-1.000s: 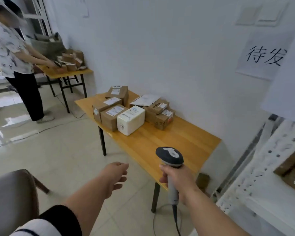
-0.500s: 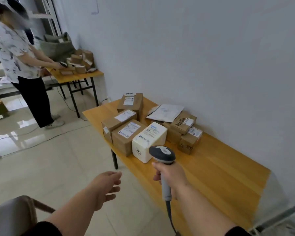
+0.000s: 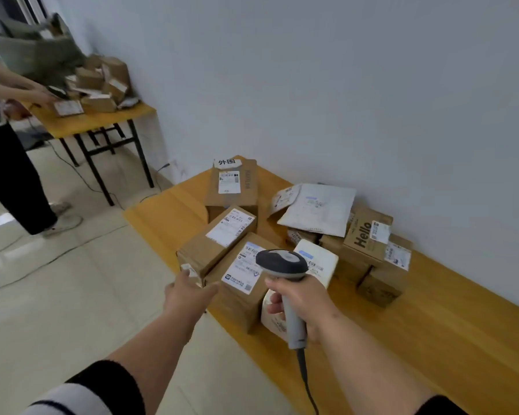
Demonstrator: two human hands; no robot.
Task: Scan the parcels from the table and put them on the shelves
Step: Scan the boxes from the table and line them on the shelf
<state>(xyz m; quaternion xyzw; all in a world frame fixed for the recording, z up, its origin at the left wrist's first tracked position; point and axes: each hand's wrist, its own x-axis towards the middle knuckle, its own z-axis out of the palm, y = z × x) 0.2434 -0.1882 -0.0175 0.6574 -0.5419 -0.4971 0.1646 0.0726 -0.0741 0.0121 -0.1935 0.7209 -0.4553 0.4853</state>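
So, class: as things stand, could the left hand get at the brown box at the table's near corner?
Probably yes: the left hand is already at that brown box, with nothing between them.

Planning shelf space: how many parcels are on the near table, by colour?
Brown cardboard boxes: 6 seen, others may be hidden
White box: 1
Pale plastic mailer: 1, perhaps 2 overlapped
Total: at least 8
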